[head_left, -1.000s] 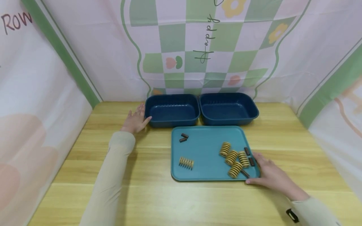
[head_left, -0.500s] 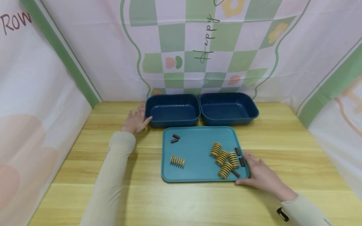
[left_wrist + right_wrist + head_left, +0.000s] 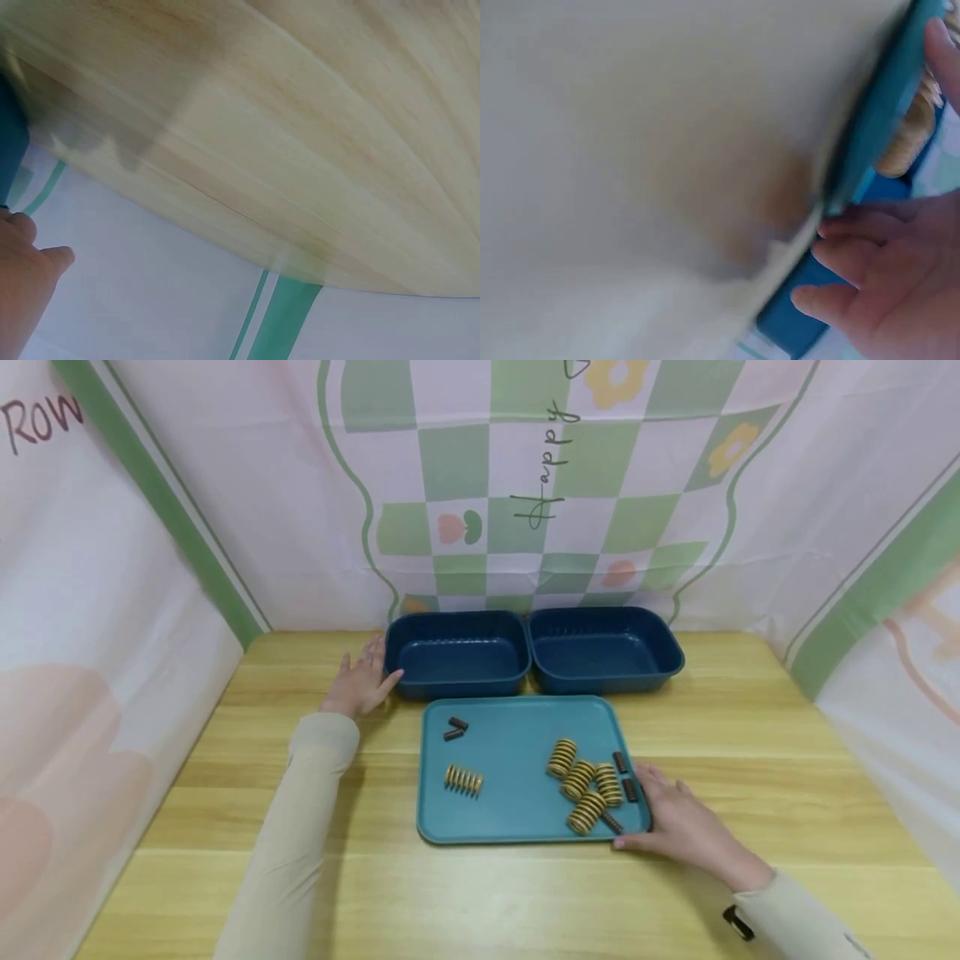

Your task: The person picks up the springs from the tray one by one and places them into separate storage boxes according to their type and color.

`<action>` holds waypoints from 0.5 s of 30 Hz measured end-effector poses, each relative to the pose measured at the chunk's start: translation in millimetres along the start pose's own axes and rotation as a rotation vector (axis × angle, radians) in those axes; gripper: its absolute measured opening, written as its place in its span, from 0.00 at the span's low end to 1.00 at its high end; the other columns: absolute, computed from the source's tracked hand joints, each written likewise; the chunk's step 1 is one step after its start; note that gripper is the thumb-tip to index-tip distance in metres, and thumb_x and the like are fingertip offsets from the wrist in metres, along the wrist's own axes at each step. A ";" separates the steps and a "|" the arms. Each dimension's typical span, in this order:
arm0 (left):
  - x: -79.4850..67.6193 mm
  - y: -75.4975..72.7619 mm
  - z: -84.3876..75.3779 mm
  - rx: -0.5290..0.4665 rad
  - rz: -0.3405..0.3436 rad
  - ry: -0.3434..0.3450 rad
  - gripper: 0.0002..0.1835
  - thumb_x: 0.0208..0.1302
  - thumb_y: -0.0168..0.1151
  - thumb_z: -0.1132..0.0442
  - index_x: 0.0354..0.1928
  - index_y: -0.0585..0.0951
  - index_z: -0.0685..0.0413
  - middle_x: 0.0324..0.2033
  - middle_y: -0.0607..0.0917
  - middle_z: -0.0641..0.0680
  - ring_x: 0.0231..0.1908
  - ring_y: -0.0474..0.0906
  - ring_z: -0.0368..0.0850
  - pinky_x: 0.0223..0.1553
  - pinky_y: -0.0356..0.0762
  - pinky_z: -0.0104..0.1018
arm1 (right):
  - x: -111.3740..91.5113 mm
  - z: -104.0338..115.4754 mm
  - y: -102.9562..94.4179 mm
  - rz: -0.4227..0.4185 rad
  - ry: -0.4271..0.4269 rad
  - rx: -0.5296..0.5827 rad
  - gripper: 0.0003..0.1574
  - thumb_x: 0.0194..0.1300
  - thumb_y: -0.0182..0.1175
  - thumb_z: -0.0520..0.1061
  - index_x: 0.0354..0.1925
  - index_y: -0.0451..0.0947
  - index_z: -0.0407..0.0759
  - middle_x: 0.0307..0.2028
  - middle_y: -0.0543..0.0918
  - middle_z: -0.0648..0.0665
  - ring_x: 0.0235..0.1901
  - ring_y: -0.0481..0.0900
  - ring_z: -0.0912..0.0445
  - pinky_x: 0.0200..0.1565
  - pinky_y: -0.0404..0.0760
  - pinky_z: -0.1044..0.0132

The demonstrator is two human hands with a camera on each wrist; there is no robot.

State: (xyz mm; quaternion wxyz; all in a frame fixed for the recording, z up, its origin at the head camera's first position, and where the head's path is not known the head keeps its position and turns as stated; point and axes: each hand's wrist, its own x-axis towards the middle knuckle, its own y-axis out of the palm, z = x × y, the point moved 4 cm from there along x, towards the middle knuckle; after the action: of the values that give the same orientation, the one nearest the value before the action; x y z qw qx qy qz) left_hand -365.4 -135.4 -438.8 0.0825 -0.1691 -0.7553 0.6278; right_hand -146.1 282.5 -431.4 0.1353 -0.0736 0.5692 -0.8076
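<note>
In the head view my left hand (image 3: 360, 681) lies with spread fingers against the left side of the left dark blue bin (image 3: 461, 687). My right hand (image 3: 690, 822) is at the near right corner of a teal tray (image 3: 517, 818), its thumb along the near edge and its fingers along the right edge. Several thick gold springs (image 3: 578, 779) cluster on the tray's right part, beside small dark springs (image 3: 629, 790). One more gold spring (image 3: 463, 781) lies at the left, below two dark springs (image 3: 453, 735). The right wrist view shows my right fingers (image 3: 855, 259) right at the tray's rim.
A second dark blue bin (image 3: 603, 681) stands to the right of the first, at the back of the wooden table (image 3: 487, 902). Both bins sit close behind the tray's far edge. Printed cloth (image 3: 450, 468) hangs behind the table and along both sides.
The tray with its springs has slid left along the table, my right hand moving with it at the corner. My left hand and both bins have stayed nearly in place.
</note>
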 end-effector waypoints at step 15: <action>-0.5 1.4 0.4 -0.003 0.022 -0.015 0.40 0.74 0.29 0.41 0.72 0.36 0.66 0.73 0.39 0.62 0.72 0.36 0.54 0.68 0.36 0.59 | 75.2 44.8 -12.4 -0.004 -0.148 -0.011 0.45 0.51 0.70 0.59 0.54 0.73 0.26 0.50 0.78 0.30 0.51 0.76 0.39 0.50 0.76 0.47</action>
State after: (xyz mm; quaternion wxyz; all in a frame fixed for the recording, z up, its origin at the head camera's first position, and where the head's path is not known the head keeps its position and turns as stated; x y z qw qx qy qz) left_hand -364.8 -135.8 -440.3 0.0697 -0.1728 -0.7548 0.6289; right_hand -207.2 223.4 -407.1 0.1750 -0.1349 0.5620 -0.7971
